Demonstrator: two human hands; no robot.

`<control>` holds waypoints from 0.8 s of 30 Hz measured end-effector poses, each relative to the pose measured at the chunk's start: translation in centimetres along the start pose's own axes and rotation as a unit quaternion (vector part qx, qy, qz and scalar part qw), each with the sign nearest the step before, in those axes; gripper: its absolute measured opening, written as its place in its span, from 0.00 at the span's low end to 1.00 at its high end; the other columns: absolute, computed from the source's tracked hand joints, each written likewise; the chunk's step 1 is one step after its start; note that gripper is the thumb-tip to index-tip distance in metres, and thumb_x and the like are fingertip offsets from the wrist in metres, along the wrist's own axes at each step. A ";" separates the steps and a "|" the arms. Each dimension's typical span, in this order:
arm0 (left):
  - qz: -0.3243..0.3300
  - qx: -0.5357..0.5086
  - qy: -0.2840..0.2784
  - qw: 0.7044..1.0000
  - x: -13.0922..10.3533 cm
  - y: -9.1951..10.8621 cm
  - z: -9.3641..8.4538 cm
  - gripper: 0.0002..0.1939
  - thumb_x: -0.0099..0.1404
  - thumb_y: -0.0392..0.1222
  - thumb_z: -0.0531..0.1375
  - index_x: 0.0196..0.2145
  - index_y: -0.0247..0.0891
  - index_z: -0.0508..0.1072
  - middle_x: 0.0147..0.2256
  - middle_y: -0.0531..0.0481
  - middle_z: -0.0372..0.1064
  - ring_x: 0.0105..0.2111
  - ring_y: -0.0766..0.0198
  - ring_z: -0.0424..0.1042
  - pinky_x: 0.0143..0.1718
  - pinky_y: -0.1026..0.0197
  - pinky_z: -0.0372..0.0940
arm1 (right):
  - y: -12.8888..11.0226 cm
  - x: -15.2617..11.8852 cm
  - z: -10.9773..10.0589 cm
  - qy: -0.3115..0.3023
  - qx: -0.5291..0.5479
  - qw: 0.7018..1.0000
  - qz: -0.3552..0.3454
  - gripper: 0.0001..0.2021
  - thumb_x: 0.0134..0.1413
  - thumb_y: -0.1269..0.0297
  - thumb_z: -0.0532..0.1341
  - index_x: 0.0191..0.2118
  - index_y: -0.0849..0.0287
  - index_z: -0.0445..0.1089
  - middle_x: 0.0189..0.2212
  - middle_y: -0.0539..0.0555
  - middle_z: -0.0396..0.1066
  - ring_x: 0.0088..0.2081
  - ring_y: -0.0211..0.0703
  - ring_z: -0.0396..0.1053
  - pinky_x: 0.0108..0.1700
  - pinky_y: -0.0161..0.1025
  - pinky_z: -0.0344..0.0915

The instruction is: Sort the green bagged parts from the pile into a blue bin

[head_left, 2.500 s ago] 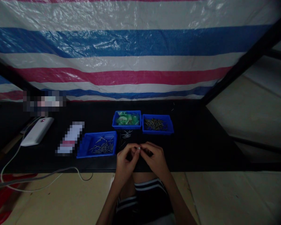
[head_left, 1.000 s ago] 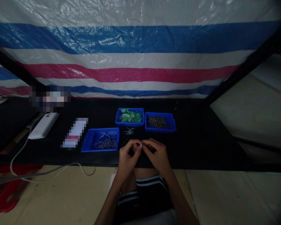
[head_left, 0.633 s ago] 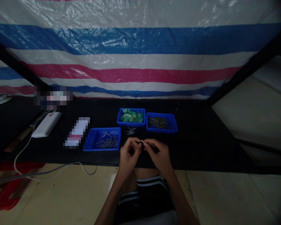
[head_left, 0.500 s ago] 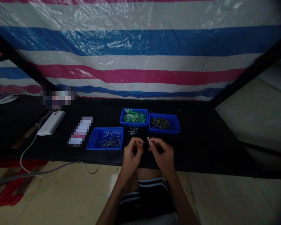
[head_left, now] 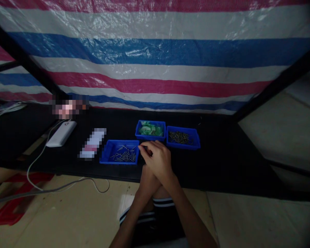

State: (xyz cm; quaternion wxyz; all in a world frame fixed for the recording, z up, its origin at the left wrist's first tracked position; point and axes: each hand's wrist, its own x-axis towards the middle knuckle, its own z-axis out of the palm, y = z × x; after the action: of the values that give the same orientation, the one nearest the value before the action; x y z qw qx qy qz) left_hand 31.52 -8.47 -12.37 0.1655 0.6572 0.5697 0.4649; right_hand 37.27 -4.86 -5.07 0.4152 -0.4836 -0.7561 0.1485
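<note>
My right hand (head_left: 158, 159) crosses over my left, thumb and fingertips pinched beside the right edge of the left blue tray (head_left: 105, 155). Whatever the pinch holds is too small to make out. Beneath it, my left hand (head_left: 147, 177) shows only its back and wrist; its fingers are hidden. Several thin metal pins (head_left: 125, 155) lie in the left tray. Behind my hands, one blue tray (head_left: 151, 138) holds green plastic packets (head_left: 151, 129). To its right, another blue tray (head_left: 187, 147) contains a pile of darker screws or nails (head_left: 180, 137).
A white power bank (head_left: 61, 133) with a cable and a blurred flat item (head_left: 93, 143) lie on the left of the black table (head_left: 222, 165). Striped sheeting (head_left: 157, 51) hangs behind. A red stool (head_left: 12, 206) is at lower left.
My right hand has moved left across my left hand, towards the left tray. The white-headed piece at my right fingertips no longer shows. The view has shifted slightly.
</note>
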 end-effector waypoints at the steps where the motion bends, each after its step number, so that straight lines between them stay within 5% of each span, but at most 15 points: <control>1: 0.022 -0.012 -0.025 0.999 -0.3 0.1 -0.5 0.03 0.66 0.40 0.63 0.36 0.40 0.76 0.31 0.49 0.77 0.31 0.57 0.79 0.29 0.63 0.67 | 0.6 -0.2 -0.2 0.026 0.009 0.999 0.019 0.07 0.67 0.63 0.64 0.37 0.55 0.79 0.29 0.50 0.77 0.33 0.41 0.72 0.42 0.37 0.65; 5: 0.054 -0.034 -0.022 0.998 -1.7 0.5 -2.2 0.06 0.69 0.33 0.58 0.37 0.39 0.75 0.26 0.52 0.73 0.25 0.64 0.74 0.30 0.64 0.65 | 4.2 -1.9 -1.3 0.096 0.057 0.988 0.105 0.09 0.67 0.61 0.63 0.35 0.56 0.78 0.23 0.48 0.71 0.29 0.40 0.69 0.36 0.36 0.63; 9: 0.087 -0.070 0.015 0.994 -2.3 0.9 -2.8 0.08 0.71 0.32 0.56 0.39 0.40 0.75 0.25 0.55 0.72 0.23 0.67 0.70 0.30 0.65 0.63 | 6.7 -4.0 -1.1 -0.014 0.126 0.982 0.140 0.07 0.66 0.61 0.63 0.40 0.54 0.79 0.23 0.45 0.68 0.24 0.36 0.65 0.30 0.34 0.59; 16: 0.101 -0.101 0.019 0.990 -2.2 0.9 -2.8 0.09 0.71 0.32 0.56 0.36 0.40 0.74 0.28 0.52 0.76 0.27 0.65 0.75 0.33 0.64 0.65 | 5.8 -4.1 0.4 -0.156 0.068 0.984 0.051 0.11 0.68 0.62 0.63 0.53 0.48 0.76 0.32 0.47 0.73 0.31 0.38 0.70 0.34 0.34 0.60; 24: 0.028 -0.077 0.023 0.996 -1.8 0.8 -2.6 0.09 0.72 0.34 0.55 0.37 0.40 0.75 0.27 0.55 0.74 0.25 0.67 0.72 0.31 0.66 0.63 | 5.7 -4.4 -0.4 -0.168 0.049 0.983 0.049 0.04 0.70 0.67 0.58 0.41 0.53 0.70 0.36 0.49 0.74 0.36 0.41 0.72 0.36 0.36 0.59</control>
State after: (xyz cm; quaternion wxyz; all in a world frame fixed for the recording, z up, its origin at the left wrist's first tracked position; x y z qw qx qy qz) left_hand 30.05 -11.19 -11.19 0.1891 0.6477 0.5171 0.5266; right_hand 41.88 -5.90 -10.46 0.2978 -0.4671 -0.7824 0.2846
